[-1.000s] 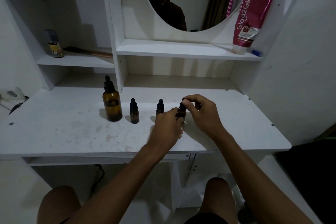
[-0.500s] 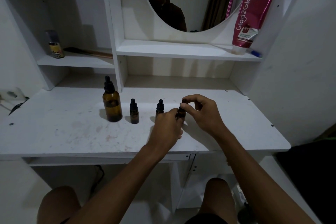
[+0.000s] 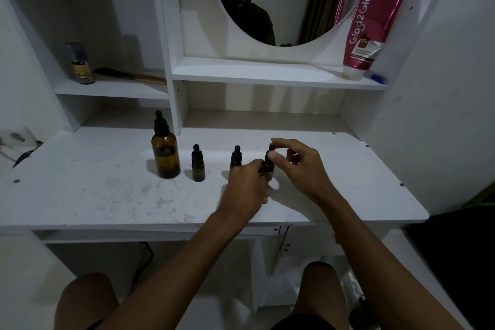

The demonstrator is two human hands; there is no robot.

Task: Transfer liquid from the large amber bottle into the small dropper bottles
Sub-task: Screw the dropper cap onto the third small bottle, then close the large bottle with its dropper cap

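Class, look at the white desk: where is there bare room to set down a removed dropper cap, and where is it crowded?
Free: the white desktop left of the large amber bottle, and the stretch right of the right hand towards the edge. Crowded: the middle row, where both hands work the rightmost small dropper bottle beside the two others.

Head view, downward over desk (image 3: pixel 80 195)

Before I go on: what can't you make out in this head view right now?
- Liquid levels in the large amber bottle and the small bottles: glass too dark, light dim.
- Rightmost small bottle: body behind left hand, cap under right hand; loosened or not, unclear.
- Middle small bottle: base hidden by left hand.
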